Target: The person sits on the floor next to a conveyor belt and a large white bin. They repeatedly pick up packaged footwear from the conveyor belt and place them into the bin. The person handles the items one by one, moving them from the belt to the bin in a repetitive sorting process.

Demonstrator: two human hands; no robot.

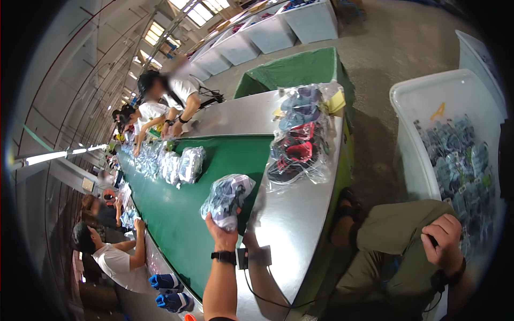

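My left hand [220, 232] is closed on a clear plastic bag of grey and white shoes [229, 197], over the near end of the green conveyor belt [160, 214]. A black band with a small cabled box circles that wrist. My right hand [444, 239] rests by my knee in olive trousers, its fingers curled round something small and dark that I cannot make out. On the metal table end [278, 224] lie bagged black and red shoes [297, 152], with bagged grey-blue shoes [301, 104] beyond them.
A white bin [401, 93] of bagged shoes stands at my right. Behind the table end is a green bin [334, 64]; white bins [313, 24] line the back. Bagged shoes [191, 165] ride the belt. Blue shoes [174, 302] sit at its left edge. Several people work along both sides.
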